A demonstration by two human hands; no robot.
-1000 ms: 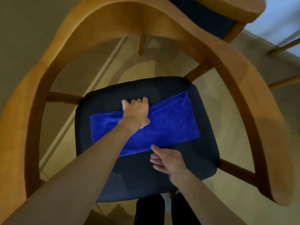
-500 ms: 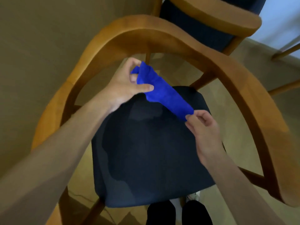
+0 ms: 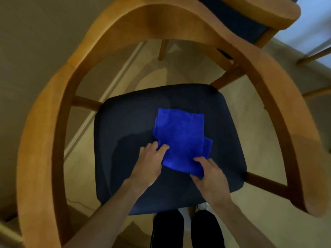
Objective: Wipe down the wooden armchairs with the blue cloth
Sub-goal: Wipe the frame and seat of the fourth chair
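Observation:
A wooden armchair (image 3: 48, 133) with a curved one-piece back and armrests wraps around a dark blue seat cushion (image 3: 125, 133). The blue cloth (image 3: 180, 136) lies folded on the cushion, right of its middle. My left hand (image 3: 150, 161) holds the cloth's near left edge, with fingers curled at the fold. Over at the near right corner, my right hand (image 3: 209, 174) pinches the cloth, thumb on top.
A second wooden armchair (image 3: 250, 13) with blue upholstery stands at the far right, close behind the first chair's back. Beige carpet (image 3: 155, 72) shows under the frame. A wall and skirting run along the left. My dark shoes (image 3: 186, 230) stand at the seat's front edge.
Half a second ago both hands held the cloth stretched in the air above the seat. Now it lies folded on the cushion, with both hands low at its near edge.

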